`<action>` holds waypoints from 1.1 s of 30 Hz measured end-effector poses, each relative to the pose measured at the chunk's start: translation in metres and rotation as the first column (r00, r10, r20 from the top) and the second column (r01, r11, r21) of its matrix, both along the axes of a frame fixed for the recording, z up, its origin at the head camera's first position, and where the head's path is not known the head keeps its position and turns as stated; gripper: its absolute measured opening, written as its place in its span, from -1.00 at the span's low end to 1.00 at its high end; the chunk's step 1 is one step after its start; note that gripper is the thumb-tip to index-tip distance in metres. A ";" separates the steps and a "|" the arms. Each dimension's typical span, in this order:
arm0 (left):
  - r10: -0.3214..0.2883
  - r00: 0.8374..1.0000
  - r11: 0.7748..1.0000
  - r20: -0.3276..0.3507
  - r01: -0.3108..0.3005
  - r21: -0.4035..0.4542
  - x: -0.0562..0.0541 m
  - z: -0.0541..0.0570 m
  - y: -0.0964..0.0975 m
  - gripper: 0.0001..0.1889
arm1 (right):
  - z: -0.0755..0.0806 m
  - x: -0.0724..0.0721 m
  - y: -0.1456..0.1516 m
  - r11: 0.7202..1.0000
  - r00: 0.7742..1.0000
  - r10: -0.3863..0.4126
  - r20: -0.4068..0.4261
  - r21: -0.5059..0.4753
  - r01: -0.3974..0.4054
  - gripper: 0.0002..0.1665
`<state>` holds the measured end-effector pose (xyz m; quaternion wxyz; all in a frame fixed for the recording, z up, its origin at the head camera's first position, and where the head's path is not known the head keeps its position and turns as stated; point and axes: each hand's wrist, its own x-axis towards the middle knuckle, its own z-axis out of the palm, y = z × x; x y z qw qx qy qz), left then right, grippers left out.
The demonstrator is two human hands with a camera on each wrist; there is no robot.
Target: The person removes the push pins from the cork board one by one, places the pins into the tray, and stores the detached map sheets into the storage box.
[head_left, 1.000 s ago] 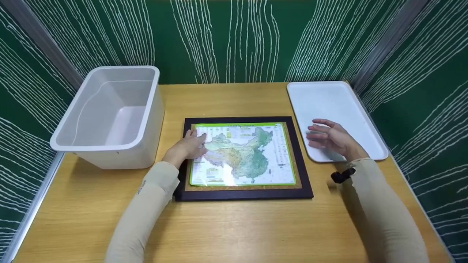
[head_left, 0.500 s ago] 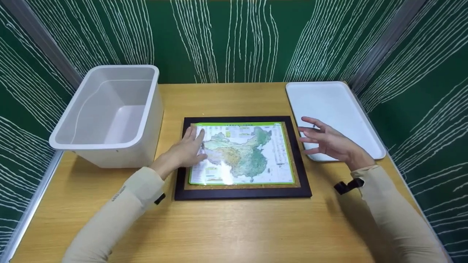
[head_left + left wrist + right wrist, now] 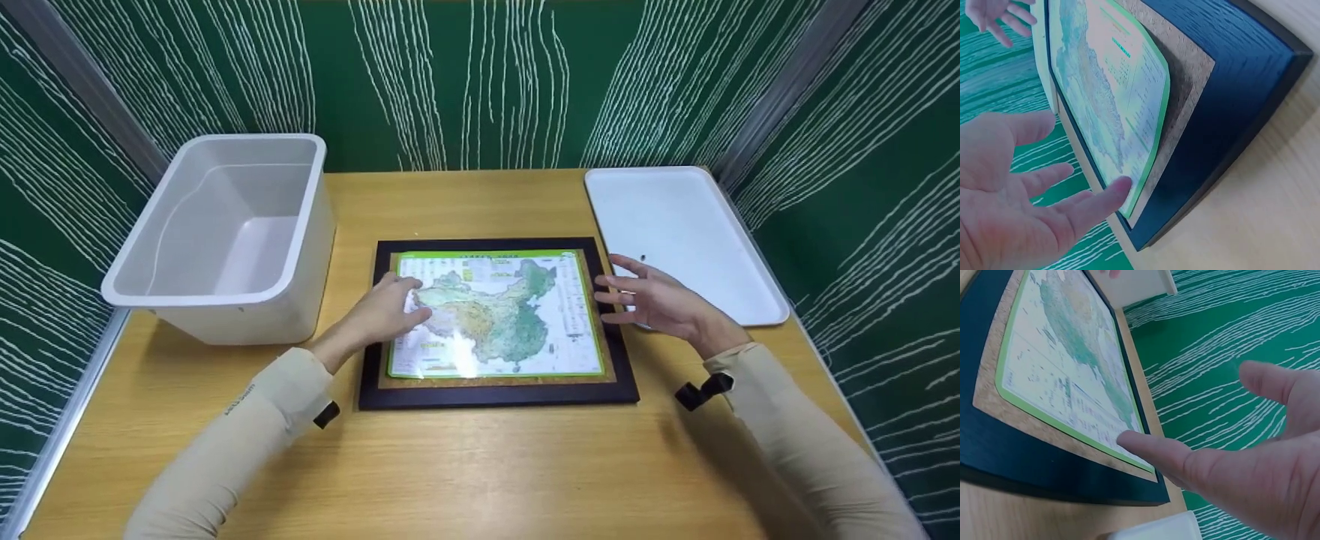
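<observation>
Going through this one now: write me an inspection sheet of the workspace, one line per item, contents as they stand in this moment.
Surface: wooden table, light-toned.
Job's things: a green-edged map lies on a cork backing inside a dark frame; glare on the map's lower left.
Clutter: white bin to the left, white tray to the right; a small dark spot shows against the tray, too small to identify.
Grips: left hand over the map's left edge, right hand by the frame's right side, fingers spread; contact unclear for both.
Cables: nothing seen.
Surroundings: green panels with white wavy lines; grey corner posts.
</observation>
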<state>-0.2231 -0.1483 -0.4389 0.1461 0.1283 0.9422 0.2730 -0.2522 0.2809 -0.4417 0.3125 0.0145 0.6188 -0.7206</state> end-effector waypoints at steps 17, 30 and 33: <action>0.119 0.987 0.987 0.104 -0.129 0.097 -0.014 -0.019 -0.010 -0.32 | -0.017 -0.004 -0.006 1.000 0.999 -0.020 0.042 -0.012 0.020 0.07; 0.134 0.978 0.980 0.160 -0.155 0.125 -0.018 -0.019 -0.010 -0.32 | -0.019 -0.003 -0.007 0.999 0.998 -0.032 0.055 -0.030 0.034 0.01; 0.099 0.982 0.979 0.163 -0.126 0.160 -0.020 -0.020 -0.011 -0.35 | -0.020 -0.003 -0.005 0.999 0.998 -0.033 0.049 -0.026 0.034 0.00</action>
